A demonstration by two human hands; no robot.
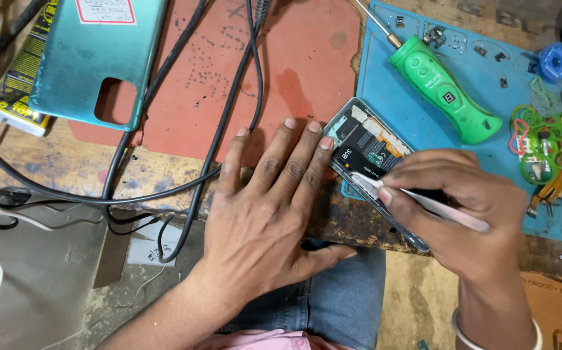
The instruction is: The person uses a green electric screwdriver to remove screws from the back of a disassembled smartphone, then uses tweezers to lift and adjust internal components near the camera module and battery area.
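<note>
Left hand [274, 194] lies flat with fingers spread, palm down on the near edge of the table [67, 162], its fingertips [326, 141] touching the left side of the opened phone [368, 152]. The phone lies tilted, back cover off, dark inner parts showing, half on the blue mat [417, 110] and half on the bare wood, its near end reaching the table's edge. Right hand [469, 207] is closed around a slim white tool [423, 201], pinching it between thumb and fingers, and the tool's flat tip rests against the phone's lower inside edge. A pale bangle [462, 330] circles that wrist.

Just beyond the phone, a green electric screwdriver [443, 87] lies on the mat, bit pointing far left. Right of it sits a tangle of green and yellow rubber bands [543, 139], and a blue cap [556, 61] sits at the far right. Over on the far left lies a teal phone back cover [96, 55] with a camera cut-out, on the red mat [294, 65]. Black cables [216, 142] run across the red mat and loop off the near edge.
</note>
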